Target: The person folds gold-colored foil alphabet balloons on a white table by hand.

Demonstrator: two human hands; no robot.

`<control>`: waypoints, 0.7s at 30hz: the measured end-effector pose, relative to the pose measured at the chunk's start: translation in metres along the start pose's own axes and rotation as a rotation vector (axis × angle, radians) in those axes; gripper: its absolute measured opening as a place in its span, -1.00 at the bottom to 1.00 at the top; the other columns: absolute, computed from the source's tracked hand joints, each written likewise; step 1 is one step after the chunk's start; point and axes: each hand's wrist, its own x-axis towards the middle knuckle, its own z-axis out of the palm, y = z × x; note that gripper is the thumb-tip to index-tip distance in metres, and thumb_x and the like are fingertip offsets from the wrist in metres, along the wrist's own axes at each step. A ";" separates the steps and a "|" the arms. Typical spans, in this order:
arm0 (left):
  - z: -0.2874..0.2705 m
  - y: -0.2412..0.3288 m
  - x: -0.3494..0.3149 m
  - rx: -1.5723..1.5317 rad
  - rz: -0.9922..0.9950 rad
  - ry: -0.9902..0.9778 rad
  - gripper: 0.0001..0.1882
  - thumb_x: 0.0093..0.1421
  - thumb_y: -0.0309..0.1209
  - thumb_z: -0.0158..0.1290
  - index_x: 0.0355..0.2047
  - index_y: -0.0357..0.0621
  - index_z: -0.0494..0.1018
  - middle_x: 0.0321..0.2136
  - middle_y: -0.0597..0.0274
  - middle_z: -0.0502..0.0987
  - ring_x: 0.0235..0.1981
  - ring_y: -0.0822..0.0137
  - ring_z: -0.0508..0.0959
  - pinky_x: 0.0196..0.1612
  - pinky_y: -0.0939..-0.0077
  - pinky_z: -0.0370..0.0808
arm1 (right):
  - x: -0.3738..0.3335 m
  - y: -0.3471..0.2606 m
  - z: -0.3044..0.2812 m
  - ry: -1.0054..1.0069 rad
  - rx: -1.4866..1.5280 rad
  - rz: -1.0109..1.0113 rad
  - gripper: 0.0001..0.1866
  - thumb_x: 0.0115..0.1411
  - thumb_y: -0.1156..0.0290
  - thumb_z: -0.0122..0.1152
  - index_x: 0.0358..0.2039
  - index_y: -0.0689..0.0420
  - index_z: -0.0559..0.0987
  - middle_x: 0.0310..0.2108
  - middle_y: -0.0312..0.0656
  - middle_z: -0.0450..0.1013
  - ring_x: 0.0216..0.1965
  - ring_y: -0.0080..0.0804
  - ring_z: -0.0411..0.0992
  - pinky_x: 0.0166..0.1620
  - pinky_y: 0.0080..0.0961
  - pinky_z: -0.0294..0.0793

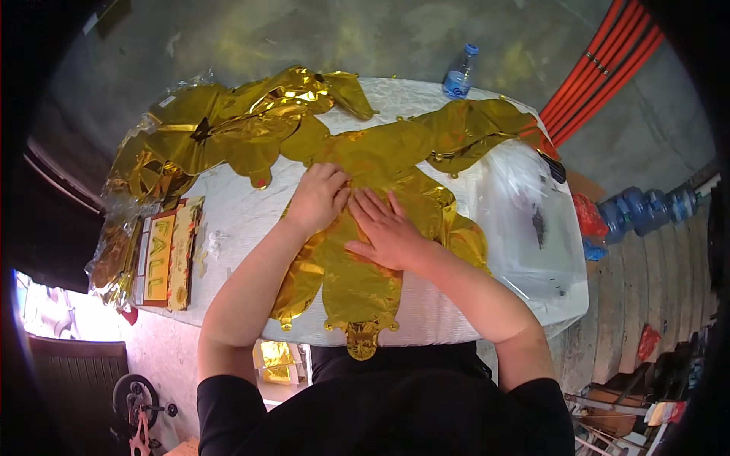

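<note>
A flat gold foil balloon [357, 281] lies spread on the white-covered table [243, 220] in front of me, its valve tab hanging over the near edge. My left hand [318, 196] is curled with fingers bunched on the foil near its middle. My right hand [386, 229] lies flat beside it, fingers spread and pressing the foil down. The two hands nearly touch. More gold foil balloons [228, 129] are heaped at the far left, and another gold foil balloon [468, 129] stretches to the far right.
A clear plastic bag [536, 228] lies on the table's right side. Packets of gold foil items [163, 254] sit at the left edge. A water bottle [458, 72] stands at the far edge. Orange pipes [608, 61] and blue water jugs [646, 209] are at the right.
</note>
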 end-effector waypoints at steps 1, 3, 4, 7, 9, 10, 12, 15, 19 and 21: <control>0.003 0.001 0.000 -0.004 -0.013 0.001 -0.78 0.04 -0.46 0.09 -0.27 -0.19 0.47 -0.24 0.13 0.43 -0.15 0.07 0.39 -0.07 0.26 0.35 | -0.002 0.006 -0.002 -0.003 -0.006 0.012 -0.18 0.21 -0.11 -0.09 0.29 0.19 0.01 0.34 -0.03 -0.10 0.33 -0.09 -0.07 0.32 -0.06 -0.18; 0.000 0.000 -0.002 0.005 -0.023 -0.013 -0.78 0.04 -0.45 0.09 -0.26 -0.18 0.46 -0.23 0.14 0.43 -0.14 0.08 0.38 -0.07 0.27 0.35 | 0.008 0.013 -0.029 0.022 0.177 0.098 -0.36 0.20 -0.03 -0.03 0.16 0.15 0.29 0.19 0.00 0.20 0.12 -0.03 0.26 0.18 -0.14 0.18; 0.001 0.000 -0.002 0.013 -0.031 -0.030 -0.78 0.05 -0.45 0.09 -0.26 -0.17 0.46 -0.22 0.15 0.43 -0.14 0.09 0.38 -0.06 0.28 0.34 | 0.015 0.024 -0.048 -0.020 0.159 0.197 -0.48 0.18 0.02 0.01 0.01 0.15 0.41 0.05 -0.01 0.33 -0.01 -0.03 0.35 0.05 -0.16 0.30; 0.001 0.003 0.000 0.002 -0.024 -0.021 -0.79 0.05 -0.44 0.09 -0.26 -0.15 0.46 -0.22 0.16 0.43 -0.14 0.11 0.38 -0.06 0.29 0.34 | 0.024 0.089 -0.067 0.196 -0.004 0.439 -0.72 0.09 0.18 0.09 -0.46 0.13 0.59 -0.38 -0.02 0.50 -0.35 -0.03 0.49 -0.28 -0.11 0.49; 0.000 0.003 -0.001 -0.001 -0.024 -0.023 -0.78 0.07 -0.47 0.08 -0.24 -0.17 0.46 -0.22 0.13 0.43 -0.15 0.08 0.38 -0.06 0.28 0.34 | 0.027 0.119 -0.068 0.146 -0.341 0.532 -0.71 0.06 0.21 0.15 -0.43 0.21 0.59 -0.32 -0.04 0.50 -0.22 -0.13 0.48 -0.21 -0.24 0.48; 0.000 0.004 0.000 -0.005 -0.022 -0.028 -0.78 0.08 -0.49 0.07 -0.22 -0.20 0.45 -0.22 0.11 0.43 -0.15 0.06 0.39 -0.07 0.27 0.34 | 0.026 0.131 -0.057 0.150 -0.352 0.539 -0.71 0.06 0.21 0.15 -0.43 0.21 0.59 -0.32 -0.04 0.50 -0.22 -0.13 0.48 -0.21 -0.24 0.48; 0.001 0.005 0.000 -0.006 -0.021 -0.023 -0.77 0.08 -0.49 0.08 -0.21 -0.20 0.45 -0.21 0.10 0.42 -0.15 0.06 0.39 -0.06 0.27 0.34 | 0.025 0.149 -0.036 0.458 -0.599 0.417 -0.76 0.06 0.25 0.15 -0.47 0.19 0.59 -0.35 -0.10 0.50 -0.23 -0.14 0.48 -0.21 -0.25 0.49; -0.001 0.005 -0.002 -0.003 -0.034 -0.032 -0.76 0.08 -0.49 0.08 -0.20 -0.19 0.45 -0.20 0.10 0.42 -0.13 0.06 0.38 -0.06 0.28 0.34 | 0.038 0.157 -0.037 0.142 -0.394 0.470 -0.76 0.03 0.27 0.14 -0.40 0.15 0.63 -0.25 -0.12 0.51 -0.15 -0.18 0.46 -0.15 -0.26 0.46; -0.002 0.004 -0.003 0.016 -0.050 -0.022 -0.78 0.07 -0.45 0.09 -0.23 -0.15 0.47 -0.22 0.18 0.43 -0.14 0.11 0.38 -0.05 0.29 0.33 | 0.047 0.161 -0.036 0.178 -0.379 0.431 -0.80 -0.01 0.32 0.14 -0.44 0.14 0.63 -0.33 -0.11 0.53 -0.24 -0.19 0.50 -0.22 -0.27 0.49; 0.000 0.002 -0.004 0.019 -0.045 -0.014 -0.78 0.07 -0.45 0.09 -0.23 -0.15 0.46 -0.22 0.18 0.43 -0.14 0.11 0.38 -0.06 0.29 0.33 | 0.050 0.163 -0.042 0.294 -0.076 0.573 -0.82 0.00 0.35 0.20 -0.58 0.21 0.57 -0.53 -0.13 0.52 -0.47 -0.22 0.49 -0.34 -0.29 0.49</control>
